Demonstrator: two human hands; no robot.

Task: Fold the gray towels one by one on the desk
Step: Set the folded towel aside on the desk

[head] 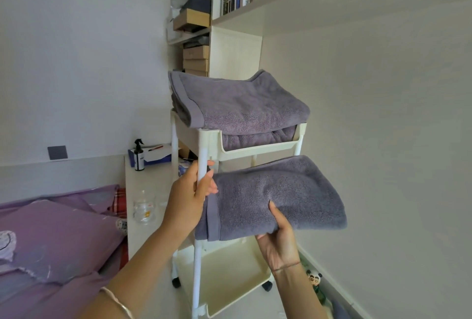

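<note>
Up close, the left hand is wrapped round the cart post, likely steadying the wheeled cart. The right hand clamps a folded gray towel, thumb on top, at the middle tier. More gray towels sit stacked in the top tray.

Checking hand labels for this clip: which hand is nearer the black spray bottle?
Left. The left hand grips the cart post to the right of the spray bottle; the right hand holds a folded gray towel farther right.
</note>
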